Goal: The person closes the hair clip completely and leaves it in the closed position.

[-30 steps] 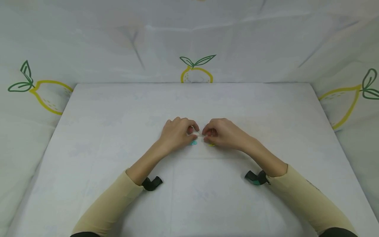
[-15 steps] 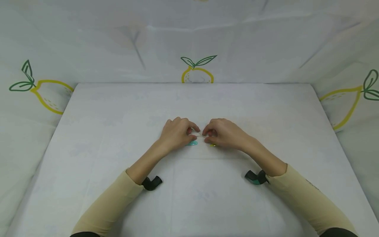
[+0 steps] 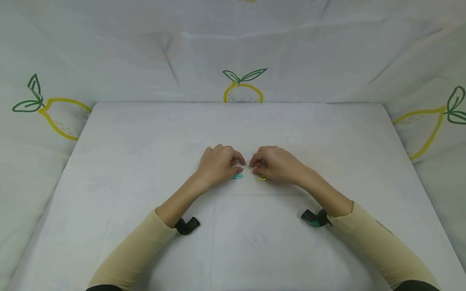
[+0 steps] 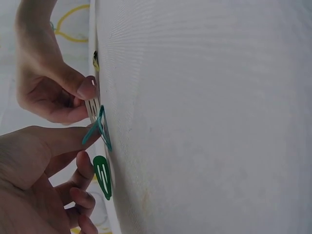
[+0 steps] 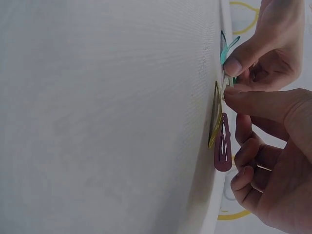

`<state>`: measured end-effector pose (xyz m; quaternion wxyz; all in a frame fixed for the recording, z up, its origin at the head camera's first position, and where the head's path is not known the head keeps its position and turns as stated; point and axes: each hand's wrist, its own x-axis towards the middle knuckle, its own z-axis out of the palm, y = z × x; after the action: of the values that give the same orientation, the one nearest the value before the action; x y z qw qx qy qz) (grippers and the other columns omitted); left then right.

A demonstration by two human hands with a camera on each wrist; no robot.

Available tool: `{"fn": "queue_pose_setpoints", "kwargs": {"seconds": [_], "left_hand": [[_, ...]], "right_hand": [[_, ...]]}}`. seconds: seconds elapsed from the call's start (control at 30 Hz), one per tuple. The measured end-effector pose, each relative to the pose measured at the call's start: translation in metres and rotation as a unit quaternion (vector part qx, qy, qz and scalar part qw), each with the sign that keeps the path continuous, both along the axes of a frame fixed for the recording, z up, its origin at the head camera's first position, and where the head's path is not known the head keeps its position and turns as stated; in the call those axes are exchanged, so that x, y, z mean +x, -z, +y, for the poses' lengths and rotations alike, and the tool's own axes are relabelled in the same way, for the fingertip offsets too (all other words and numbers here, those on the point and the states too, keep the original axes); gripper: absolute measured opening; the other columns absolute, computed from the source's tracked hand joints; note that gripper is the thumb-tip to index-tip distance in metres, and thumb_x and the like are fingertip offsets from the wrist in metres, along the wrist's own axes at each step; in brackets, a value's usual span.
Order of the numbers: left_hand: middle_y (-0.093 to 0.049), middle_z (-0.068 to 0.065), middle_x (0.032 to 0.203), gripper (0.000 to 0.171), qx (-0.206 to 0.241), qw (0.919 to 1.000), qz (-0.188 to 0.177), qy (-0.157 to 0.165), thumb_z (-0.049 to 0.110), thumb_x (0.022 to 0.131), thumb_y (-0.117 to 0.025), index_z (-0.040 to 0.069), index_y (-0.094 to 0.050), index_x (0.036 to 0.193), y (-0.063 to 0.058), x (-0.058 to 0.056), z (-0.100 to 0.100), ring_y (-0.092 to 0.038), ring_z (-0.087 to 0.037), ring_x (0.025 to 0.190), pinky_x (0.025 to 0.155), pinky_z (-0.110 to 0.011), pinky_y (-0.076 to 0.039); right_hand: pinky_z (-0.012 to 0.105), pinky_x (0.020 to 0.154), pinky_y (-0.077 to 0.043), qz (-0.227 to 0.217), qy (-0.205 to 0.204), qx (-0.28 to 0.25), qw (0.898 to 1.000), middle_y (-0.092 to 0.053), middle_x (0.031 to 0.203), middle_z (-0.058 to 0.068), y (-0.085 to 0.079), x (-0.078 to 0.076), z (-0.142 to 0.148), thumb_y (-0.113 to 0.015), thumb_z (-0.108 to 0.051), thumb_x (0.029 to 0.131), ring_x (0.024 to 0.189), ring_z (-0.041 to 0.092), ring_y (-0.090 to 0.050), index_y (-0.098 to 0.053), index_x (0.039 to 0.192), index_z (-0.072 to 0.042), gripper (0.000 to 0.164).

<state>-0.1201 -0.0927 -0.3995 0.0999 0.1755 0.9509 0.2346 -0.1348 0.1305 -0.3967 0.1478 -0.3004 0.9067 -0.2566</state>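
The left hand [image 3: 218,163] bars the pale clip [image 3: 248,168] from the left, the right hand [image 3: 274,163] from the right, fingertips leaving a slim gap above it. Nearer the person than that clip, the teal clip [image 3: 238,176] and yellow clip [image 3: 262,178] flank a narrow lane; beyond it, bare table [image 3: 233,125] gives wide passage.

Pale cloth [image 3: 298,56] with yellow lemon drawings [image 3: 243,93] behind and beside white tabletop [image 3: 251,242].

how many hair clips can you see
5: teal clip and green clip by the left hand, yellow clip and mauve clip by the right hand, and a pale clip pinched between the two. More may be hidden.
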Motion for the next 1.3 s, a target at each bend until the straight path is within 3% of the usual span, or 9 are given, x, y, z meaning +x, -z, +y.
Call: {"fn": "queue_pose_setpoints", "kwargs": {"seconds": [0.23,0.43,0.57,0.83,1.1,1.3], "left_hand": [[-0.067,0.004,0.082,0.009,0.009,0.9999,0.014,-0.002,0.022,0.092,-0.086,0.026,-0.086,0.1,-0.001,0.0,0.0,-0.055,-0.017,0.081,0.073,-0.034,-0.032],[-0.071,0.003,0.087,0.008,0.029,0.9992,0.026,-0.007,0.019,0.093,-0.083,0.026,-0.085,0.096,-0.003,0.0,-0.001,-0.057,-0.018,0.084,0.075,-0.035,-0.034],[-0.073,0.005,0.089,0.009,0.046,0.9985,0.028,-0.004,0.017,0.094,-0.081,0.026,-0.084,0.094,-0.005,0.0,-0.002,-0.059,-0.018,0.086,0.078,-0.037,-0.038],[-0.081,0.006,0.095,0.008,0.088,0.9959,0.01,0.013,0.014,0.096,-0.077,0.019,-0.083,0.097,-0.011,0.0,-0.003,-0.06,-0.015,0.077,0.075,-0.034,-0.043],[-0.08,0.004,0.095,0.007,0.113,0.9935,-0.008,0.014,0.012,0.098,-0.075,0.016,-0.081,0.099,-0.018,0.002,-0.004,-0.059,-0.011,0.065,0.064,-0.028,-0.042],[-0.079,0.003,0.099,0.005,0.12,0.9926,-0.007,0.018,0.014,0.1,-0.076,0.016,-0.08,0.099,-0.019,0.004,-0.003,-0.057,-0.012,0.066,0.063,-0.027,-0.041]], "right_hand": [[0.033,0.079,-0.051,0.003,-0.002,-0.017,1.0,-0.072,0.091,0.0,-0.002,-0.001,0.002,-0.078,-0.008,0.095,0.082,0.016,-0.062,-0.084,0.103,-0.013,0.011],[0.032,0.08,-0.055,0.005,-0.005,-0.054,0.998,-0.078,0.099,0.0,-0.004,-0.002,0.006,-0.078,-0.007,0.095,0.086,0.014,-0.066,-0.083,0.105,-0.011,0.012],[0.038,0.085,-0.057,-0.012,-0.006,-0.086,0.996,-0.08,0.1,0.002,-0.006,-0.003,0.01,-0.076,-0.004,0.097,0.091,0.016,-0.069,-0.082,0.107,-0.009,0.013],[0.025,0.075,-0.051,-0.033,-0.012,-0.129,0.991,-0.079,0.098,0.004,-0.008,-0.005,0.017,-0.075,-0.006,0.101,0.088,0.013,-0.067,-0.08,0.11,-0.009,0.011],[0.035,0.089,-0.058,-0.052,-0.005,-0.155,0.987,-0.081,0.104,0.006,-0.01,-0.005,0.02,-0.073,-0.011,0.103,0.098,0.016,-0.071,-0.08,0.113,-0.008,0.011],[0.029,0.091,-0.057,-0.071,-0.011,-0.164,0.984,-0.081,0.104,0.008,-0.013,-0.006,0.024,-0.073,-0.009,0.103,0.097,0.025,-0.074,-0.08,0.112,-0.006,0.012]]}}
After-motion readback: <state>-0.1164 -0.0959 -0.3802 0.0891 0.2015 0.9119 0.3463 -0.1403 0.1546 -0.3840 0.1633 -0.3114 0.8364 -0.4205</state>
